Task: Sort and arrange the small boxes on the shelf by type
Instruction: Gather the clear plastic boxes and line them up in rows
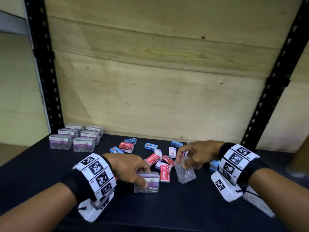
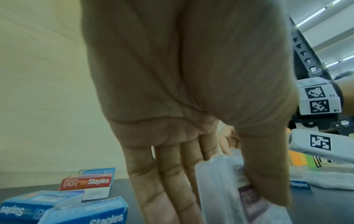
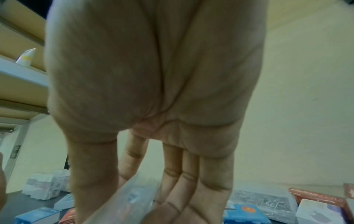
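My left hand [image 1: 143, 176] grips a clear paper-clip box with a purple label [image 1: 147, 183], which rests on the dark shelf [image 1: 41, 164]; the thumb [image 2: 268, 174] presses its near side [image 2: 220, 189]. My right hand [image 1: 183, 162] holds a second clear box [image 1: 184, 172] tilted on end, pinched between thumb [image 3: 91, 181] and fingers [image 3: 182, 189]. Several matching clear boxes [image 1: 75, 139] stand in neat rows at the back left. Red staples boxes [image 1: 165, 172], blue ones [image 1: 151, 146] and lilac ones [image 1: 172, 151] lie scattered in the middle.
A plywood back panel [image 1: 158, 81] closes the shelf, with black slotted uprights [image 1: 45, 72] on both sides. Another clear box [image 3: 268, 198] and blue boxes [image 1: 214, 164] lie by my right wrist. A white packet [image 1: 257, 204] lies at the front right.
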